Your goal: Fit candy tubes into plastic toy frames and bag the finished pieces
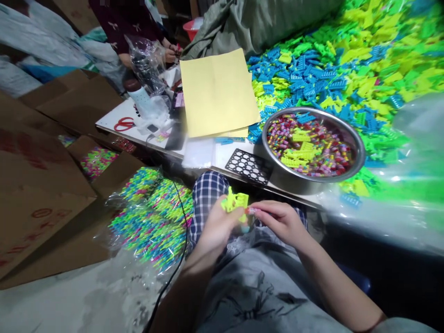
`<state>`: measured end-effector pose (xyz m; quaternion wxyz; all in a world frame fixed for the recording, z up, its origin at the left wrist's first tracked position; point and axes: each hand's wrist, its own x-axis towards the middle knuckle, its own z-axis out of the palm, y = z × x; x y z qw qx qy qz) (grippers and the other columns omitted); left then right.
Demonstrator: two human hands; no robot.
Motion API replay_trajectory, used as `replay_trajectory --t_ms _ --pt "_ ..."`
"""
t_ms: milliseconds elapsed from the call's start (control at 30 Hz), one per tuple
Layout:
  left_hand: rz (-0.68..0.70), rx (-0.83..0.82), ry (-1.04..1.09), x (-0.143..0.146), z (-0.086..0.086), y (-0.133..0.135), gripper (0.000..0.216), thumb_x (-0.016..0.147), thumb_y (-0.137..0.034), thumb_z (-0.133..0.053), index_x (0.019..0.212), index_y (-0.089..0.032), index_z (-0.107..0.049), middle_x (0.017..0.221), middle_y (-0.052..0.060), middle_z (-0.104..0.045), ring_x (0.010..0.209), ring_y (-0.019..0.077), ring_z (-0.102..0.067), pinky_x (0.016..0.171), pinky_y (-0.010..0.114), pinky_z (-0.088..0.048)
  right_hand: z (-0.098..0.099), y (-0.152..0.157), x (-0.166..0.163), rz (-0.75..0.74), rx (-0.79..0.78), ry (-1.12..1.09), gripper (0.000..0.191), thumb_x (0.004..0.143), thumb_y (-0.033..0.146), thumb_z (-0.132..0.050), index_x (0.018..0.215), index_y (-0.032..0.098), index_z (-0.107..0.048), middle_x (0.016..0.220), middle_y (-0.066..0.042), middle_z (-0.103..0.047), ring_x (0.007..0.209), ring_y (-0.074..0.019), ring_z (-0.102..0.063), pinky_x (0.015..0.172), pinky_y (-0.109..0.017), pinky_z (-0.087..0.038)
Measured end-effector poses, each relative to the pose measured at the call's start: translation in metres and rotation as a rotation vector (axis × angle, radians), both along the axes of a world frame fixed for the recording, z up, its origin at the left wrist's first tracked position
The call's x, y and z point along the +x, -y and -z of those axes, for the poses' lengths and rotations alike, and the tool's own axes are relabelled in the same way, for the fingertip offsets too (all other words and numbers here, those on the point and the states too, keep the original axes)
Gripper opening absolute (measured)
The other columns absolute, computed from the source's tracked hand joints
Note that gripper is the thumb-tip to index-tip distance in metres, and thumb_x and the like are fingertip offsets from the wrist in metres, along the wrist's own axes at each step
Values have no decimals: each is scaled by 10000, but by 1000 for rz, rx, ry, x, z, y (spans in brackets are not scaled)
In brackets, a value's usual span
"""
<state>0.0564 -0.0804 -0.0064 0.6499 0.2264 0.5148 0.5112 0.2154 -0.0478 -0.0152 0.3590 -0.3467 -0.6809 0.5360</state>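
Over my lap, my left hand [222, 222] is closed around a yellow-green plastic piece [236, 200] with a cut-out outline. My right hand [280, 219] pinches a small pink and red piece [251, 211] between thumb and fingertips, at the right edge of the yellow-green one. Whether the two pieces touch, I cannot tell. Beyond my hands stands a steel bowl [360, 159] full of small multicoloured pieces, with several yellow-green plastic pieces and a blue one lying on top. A black grid plate [249, 165] with hexagonal holes lies left of the bowl, at the table's edge.
Blue, green and yellow plastic pieces [319, 74] heap up behind the bowl. Yellow sheets [218, 92], red scissors [124, 124] and a white bottle [138, 95] are on the table. Bagged colourful pieces [152, 212] and a cardboard box [41, 194] stand left. Another person's hand [169, 54] is across.
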Motion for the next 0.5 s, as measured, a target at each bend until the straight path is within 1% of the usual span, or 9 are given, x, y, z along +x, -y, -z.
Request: replay_trajectory --t_ms 133,233,333,400,500 --pt "-43 69 -138 -2 7 3 314 683 -253 -675 884 -188 -442 713 -36 -596 549 75 -553 547 198 -454 -1 1 -2 9 78 54 201 843 301 -524 951 209 -666 928 -54 -675 834 -166 -621 732 -261 -492" --pt "-72 104 -237 -5 8 5 348 668 -253 -687 880 -200 -417 694 -37 -615 563 88 -569 570 203 -458 -4 3 -5 3 115 97 213 854 305 -504 960 200 -657 894 -60 -668 788 -163 -611 694 -261 -482" --pt "-98 112 -278 -6 8 7 358 660 -247 -692 873 -207 -407 682 -42 -617 573 91 -575 582 201 -456 -7 5 -7 4 160 132 212 859 286 -494 967 195 -653 842 -55 -657 741 -150 -597 663 -253 -466" --pt "-98 113 -264 -6 7 9 347 659 -246 -693 857 -203 -412 685 -41 -612 572 89 -571 580 202 -452 -7 6 -7 5 153 132 204 853 277 -503 959 193 -656 826 -52 -657 730 -147 -595 659 -251 -466" --pt "-73 82 -103 -5 4 12 359 641 -232 -703 879 -197 -437 744 -25 -616 610 94 -578 595 207 -452 -5 5 -6 -32 45 81 195 832 297 -536 940 203 -669 883 -54 -672 772 -156 -613 681 -253 -488"
